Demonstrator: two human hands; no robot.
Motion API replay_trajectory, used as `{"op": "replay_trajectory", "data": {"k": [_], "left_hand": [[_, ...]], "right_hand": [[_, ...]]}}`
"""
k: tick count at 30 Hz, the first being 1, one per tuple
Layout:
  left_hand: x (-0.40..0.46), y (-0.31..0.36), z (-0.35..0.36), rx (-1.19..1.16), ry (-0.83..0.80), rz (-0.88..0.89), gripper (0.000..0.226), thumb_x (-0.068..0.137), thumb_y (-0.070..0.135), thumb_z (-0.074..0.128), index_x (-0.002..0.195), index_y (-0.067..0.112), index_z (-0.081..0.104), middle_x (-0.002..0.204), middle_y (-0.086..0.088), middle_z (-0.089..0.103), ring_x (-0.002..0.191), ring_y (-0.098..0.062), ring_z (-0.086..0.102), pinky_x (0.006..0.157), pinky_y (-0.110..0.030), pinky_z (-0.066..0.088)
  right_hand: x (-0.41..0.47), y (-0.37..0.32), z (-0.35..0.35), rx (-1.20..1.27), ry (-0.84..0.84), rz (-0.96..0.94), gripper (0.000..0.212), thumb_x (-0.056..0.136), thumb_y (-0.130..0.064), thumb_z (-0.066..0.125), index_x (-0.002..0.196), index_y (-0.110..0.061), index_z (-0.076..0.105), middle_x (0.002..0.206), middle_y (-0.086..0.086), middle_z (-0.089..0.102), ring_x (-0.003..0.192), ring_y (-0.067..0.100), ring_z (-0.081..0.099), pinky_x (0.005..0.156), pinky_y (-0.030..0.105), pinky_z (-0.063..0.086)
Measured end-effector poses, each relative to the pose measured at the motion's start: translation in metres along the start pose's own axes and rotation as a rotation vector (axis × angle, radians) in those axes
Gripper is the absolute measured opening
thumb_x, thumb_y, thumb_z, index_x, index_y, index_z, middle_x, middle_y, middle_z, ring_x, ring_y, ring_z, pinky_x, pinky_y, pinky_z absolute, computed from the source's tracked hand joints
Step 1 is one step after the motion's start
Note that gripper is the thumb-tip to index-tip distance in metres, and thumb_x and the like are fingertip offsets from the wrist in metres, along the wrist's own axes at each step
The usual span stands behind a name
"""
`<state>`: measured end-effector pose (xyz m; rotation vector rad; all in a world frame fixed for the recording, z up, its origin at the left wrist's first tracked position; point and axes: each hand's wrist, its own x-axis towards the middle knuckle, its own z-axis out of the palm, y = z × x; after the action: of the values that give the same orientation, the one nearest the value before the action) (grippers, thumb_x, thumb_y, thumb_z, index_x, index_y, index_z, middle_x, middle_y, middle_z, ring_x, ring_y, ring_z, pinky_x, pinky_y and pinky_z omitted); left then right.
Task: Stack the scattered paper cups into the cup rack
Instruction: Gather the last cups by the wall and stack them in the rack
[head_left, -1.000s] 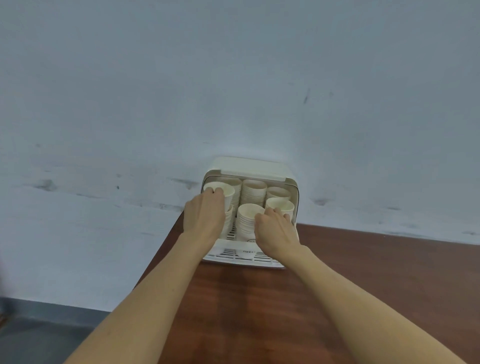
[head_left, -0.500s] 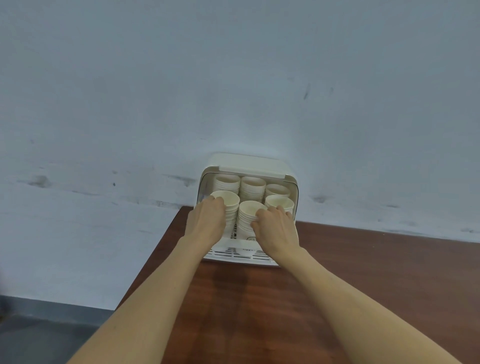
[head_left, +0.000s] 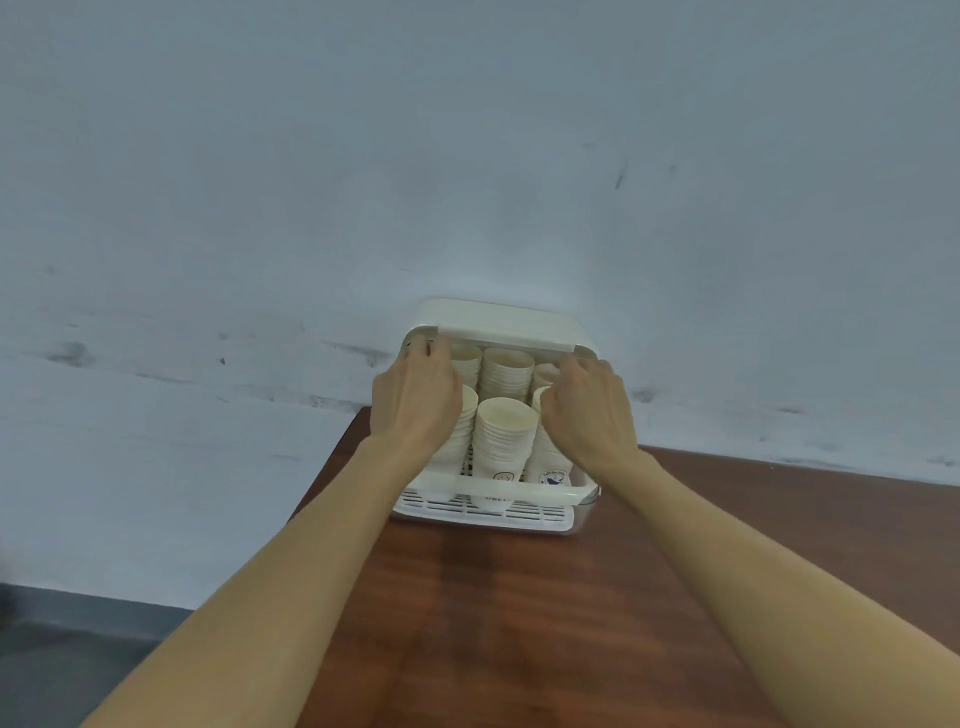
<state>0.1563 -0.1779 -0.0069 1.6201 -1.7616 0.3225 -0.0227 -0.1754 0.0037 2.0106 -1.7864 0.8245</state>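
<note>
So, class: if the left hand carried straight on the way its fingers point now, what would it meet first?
Most likely the front edge of the rack's raised lid: the left hand reaches up and back, fingertips already at the lid's left corner. Whether they touch it cannot be told from this view.

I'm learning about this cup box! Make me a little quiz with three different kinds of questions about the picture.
1. True or false: the cup rack stands on the wooden table, against the wall.
2. Where are both hands?
A. flat on the table
B. up at the rack's lid edge
C. holding one loose cup
3. Fill in: the stacks of paper cups stand with their open ends facing ____.

Key
1. True.
2. B: the left hand and right hand reach the lid's corners.
3. Up.
</note>
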Motion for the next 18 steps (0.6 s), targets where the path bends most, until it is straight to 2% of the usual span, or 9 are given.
{"op": "replay_trajectory", "data": {"k": [4,9,15,18], "left_hand": [[0.018,0.0,0.0,0.057,-0.056,0.035,0.035,0.096,0.015,0.039,0.13,0.01,0.044,0.118,-0.014,0.048,0.102,-0.03,0.05,0.064,-0.036,0.036],[0.034,-0.011,0.004,0.137,-0.204,0.053,0.044,0.098,0.019,0.039,0.141,0.017,0.034,0.123,-0.017,0.041,0.108,-0.032,0.045,0.067,-0.037,0.039],[0.046,-0.013,0.001,0.085,-0.191,0.035,0.038,0.096,0.012,0.04,0.134,0.017,0.044,0.12,-0.015,0.043,0.106,-0.03,0.047,0.07,-0.038,0.04],[0.048,-0.012,0.0,0.062,-0.171,0.039,0.033,0.095,0.008,0.043,0.126,0.015,0.048,0.118,-0.013,0.044,0.104,-0.029,0.047,0.069,-0.036,0.04]], "right_hand": [[0.018,0.009,-0.006,-0.112,-0.04,-0.004,0.028,0.088,-0.013,0.043,0.112,-0.005,0.052,0.105,0.017,0.056,0.099,0.034,0.045,0.079,0.038,0.032],[0.033,0.017,-0.001,-0.156,-0.16,0.007,0.041,0.087,-0.011,0.042,0.128,-0.01,0.044,0.109,0.018,0.05,0.102,0.035,0.042,0.078,0.038,0.027],[0.039,0.022,0.001,-0.111,-0.156,0.027,0.046,0.085,-0.004,0.04,0.129,-0.014,0.043,0.108,0.016,0.05,0.101,0.034,0.042,0.078,0.037,0.026],[0.039,0.022,0.0,-0.1,-0.129,0.025,0.042,0.084,0.0,0.039,0.123,-0.012,0.045,0.106,0.015,0.052,0.098,0.032,0.044,0.077,0.037,0.027]]}}
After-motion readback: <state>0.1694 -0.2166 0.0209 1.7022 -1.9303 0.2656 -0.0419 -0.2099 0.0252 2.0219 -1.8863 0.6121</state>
